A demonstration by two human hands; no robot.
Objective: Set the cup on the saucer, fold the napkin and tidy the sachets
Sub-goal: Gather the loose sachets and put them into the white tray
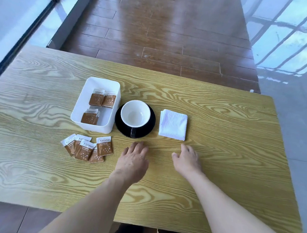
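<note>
A cup (135,114), white inside with a black handle toward me, stands on a black saucer (149,127) at the table's middle. Right of it lies a folded white napkin (173,124). A white tray (83,108) to the left holds several brown sachets (102,99). Several more loose sachets (87,148) lie scattered in front of the tray. My left hand (133,158) hovers palm down just in front of the saucer, fingers relaxed, holding nothing. My right hand (187,159) hangs loosely curled in front of the napkin, empty.
The wooden table (228,160) has its far edge beyond the tray, with dark plank floor (165,33) past it. Glass panels flank both sides.
</note>
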